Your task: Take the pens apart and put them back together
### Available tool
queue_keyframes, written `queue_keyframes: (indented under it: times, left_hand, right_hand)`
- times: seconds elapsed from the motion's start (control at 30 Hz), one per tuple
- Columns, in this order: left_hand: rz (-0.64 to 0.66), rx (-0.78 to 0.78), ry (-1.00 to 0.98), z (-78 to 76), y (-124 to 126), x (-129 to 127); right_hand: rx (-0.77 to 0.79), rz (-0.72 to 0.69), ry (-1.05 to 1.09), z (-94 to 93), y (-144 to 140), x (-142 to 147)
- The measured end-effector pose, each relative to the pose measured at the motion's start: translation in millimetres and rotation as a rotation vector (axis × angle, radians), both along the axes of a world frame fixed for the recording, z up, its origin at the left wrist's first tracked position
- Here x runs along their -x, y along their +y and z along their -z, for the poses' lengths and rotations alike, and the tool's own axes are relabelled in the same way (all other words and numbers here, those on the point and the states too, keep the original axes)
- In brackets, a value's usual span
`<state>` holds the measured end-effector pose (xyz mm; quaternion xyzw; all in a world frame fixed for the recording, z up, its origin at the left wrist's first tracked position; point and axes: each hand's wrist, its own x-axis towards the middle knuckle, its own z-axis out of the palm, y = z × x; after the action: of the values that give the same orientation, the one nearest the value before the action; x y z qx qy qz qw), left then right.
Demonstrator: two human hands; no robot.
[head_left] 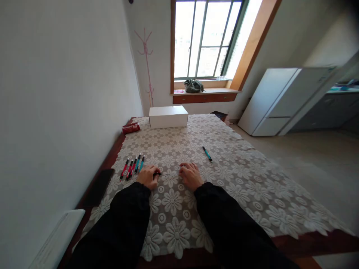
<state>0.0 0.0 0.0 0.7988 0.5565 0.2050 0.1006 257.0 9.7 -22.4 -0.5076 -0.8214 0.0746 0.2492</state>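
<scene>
My left hand (148,177) rests low over the tablecloth, fingers closed round a pen part whose black tip (157,173) sticks out to the right. Facing it, my right hand (191,175) pinches a thin whitish rod, which looks like a pen refill (172,174). The rod points left, with a small gap between it and the black tip. Just left of my left hand lie several pens side by side, red ones (129,170) and teal ones (137,163). Another teal pen (207,153) lies alone beyond my right hand.
A floral lace cloth (172,201) covers the table. At its far end stand a white box (168,117) and a red packet (131,128). A dark flat object (99,186) lies on the left edge by the wall, near a white strip-like object (57,239).
</scene>
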Motion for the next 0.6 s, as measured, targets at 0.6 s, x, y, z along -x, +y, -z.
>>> queue_keyframes:
  times: [0.6]
  left_hand:
    - [0.208, -0.077, -0.116, 2.7, -3.2, -8.3]
  right_hand:
    - [-0.041, -0.115, 0.013, -6.3, -4.1, 3.4]
